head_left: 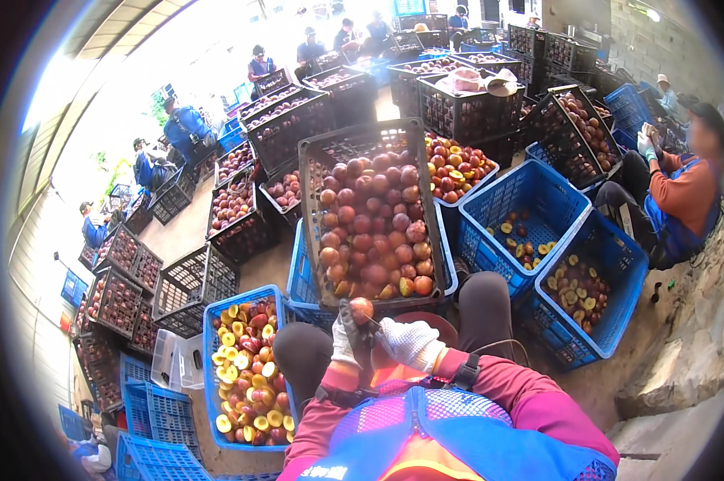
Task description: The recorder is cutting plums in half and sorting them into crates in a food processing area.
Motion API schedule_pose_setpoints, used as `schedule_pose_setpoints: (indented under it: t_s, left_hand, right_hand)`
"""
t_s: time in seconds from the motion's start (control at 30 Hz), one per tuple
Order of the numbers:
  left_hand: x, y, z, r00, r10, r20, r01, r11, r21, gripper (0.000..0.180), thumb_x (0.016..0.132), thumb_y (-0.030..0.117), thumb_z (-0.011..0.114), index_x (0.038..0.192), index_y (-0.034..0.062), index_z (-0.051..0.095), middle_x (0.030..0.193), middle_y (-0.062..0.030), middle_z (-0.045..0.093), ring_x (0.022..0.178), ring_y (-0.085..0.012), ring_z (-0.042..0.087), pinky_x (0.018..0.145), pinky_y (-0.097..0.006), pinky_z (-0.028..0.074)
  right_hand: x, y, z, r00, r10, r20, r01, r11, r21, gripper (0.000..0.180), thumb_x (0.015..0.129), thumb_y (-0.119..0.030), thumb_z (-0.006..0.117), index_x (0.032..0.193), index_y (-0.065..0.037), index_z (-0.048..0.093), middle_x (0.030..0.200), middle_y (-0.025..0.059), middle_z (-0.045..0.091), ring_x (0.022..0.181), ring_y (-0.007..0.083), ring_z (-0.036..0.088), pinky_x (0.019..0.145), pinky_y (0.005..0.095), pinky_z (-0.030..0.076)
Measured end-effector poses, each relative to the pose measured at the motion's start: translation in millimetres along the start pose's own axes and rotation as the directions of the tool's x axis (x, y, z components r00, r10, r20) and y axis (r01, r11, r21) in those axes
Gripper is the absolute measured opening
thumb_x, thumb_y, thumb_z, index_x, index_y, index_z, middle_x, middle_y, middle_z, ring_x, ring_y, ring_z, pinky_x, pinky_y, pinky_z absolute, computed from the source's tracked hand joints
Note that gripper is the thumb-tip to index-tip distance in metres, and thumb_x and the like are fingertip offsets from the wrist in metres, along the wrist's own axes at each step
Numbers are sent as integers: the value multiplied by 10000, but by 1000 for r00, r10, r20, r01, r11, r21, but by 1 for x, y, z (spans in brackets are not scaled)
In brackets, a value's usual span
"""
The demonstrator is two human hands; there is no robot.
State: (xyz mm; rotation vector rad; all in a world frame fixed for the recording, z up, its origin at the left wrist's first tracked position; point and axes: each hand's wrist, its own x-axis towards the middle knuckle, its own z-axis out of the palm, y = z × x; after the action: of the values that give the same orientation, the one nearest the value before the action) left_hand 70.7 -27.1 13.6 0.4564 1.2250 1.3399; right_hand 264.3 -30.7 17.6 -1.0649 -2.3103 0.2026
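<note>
My left hand point(350, 337), in a glove with dark fingers, grips a whole reddish plum point(362, 310) between thumb and fingers. Close beside it on the right is my right hand point(410, 343) in a white knitted glove, its fingers curled in toward the plum. Whatever those fingers hold is too small to make out. Just beyond both hands, a black crate point(307, 200) of whole plums leans toward me on a blue crate point(299, 276). Part of a reddish-brown round container point(434, 322) shows between my knees, mostly hidden by my hands.
Left of my knee stands a blue crate point(211, 361) of halved plums. Two blue crates point(566, 210) point(628, 309) at right hold some halves. A person point(686, 188) sits beyond them. Black plum crates point(290, 120) and more workers fill the background.
</note>
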Motion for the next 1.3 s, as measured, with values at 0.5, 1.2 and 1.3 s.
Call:
schedule_pose_setpoints:
  t_s: [0.5, 1.2, 1.3]
  left_hand:
    - [-24, 25, 2, 965, -254, -67, 244, 962, -126, 715, 1030, 849, 523, 1066, 152, 676, 716, -6, 627, 586, -187, 634, 501, -311, 494]
    - [6, 2, -11, 899, 401, 175, -437, 849, 298, 410, 1110, 472, 708, 1147, 64, 702, 993, -18, 710, 843, -107, 616, 736, -307, 549]
    - [12, -14, -15, 823, 503, 264, -566, 690, 451, 336, 1125, 392, 709, 1167, 59, 691, 1021, -47, 720, 907, -134, 641, 808, -331, 560]
  right_hand:
    - [-5, -5, -16, 995, -44, 91, 52, 995, -85, 171, 1048, -300, 665, 1103, -138, 674, 734, 129, 742, 577, 389, 725, 495, 544, 556]
    - [52, -12, -68, 826, 255, 503, -530, 42, 847, 344, 1134, -366, 685, 1302, -71, 746, 882, 4, 683, 619, 81, 592, 565, 263, 478]
    - [44, -11, -40, 795, 321, 515, -587, 187, 788, 396, 1135, -458, 664, 1219, -97, 803, 917, 18, 735, 611, 108, 594, 553, 276, 474]
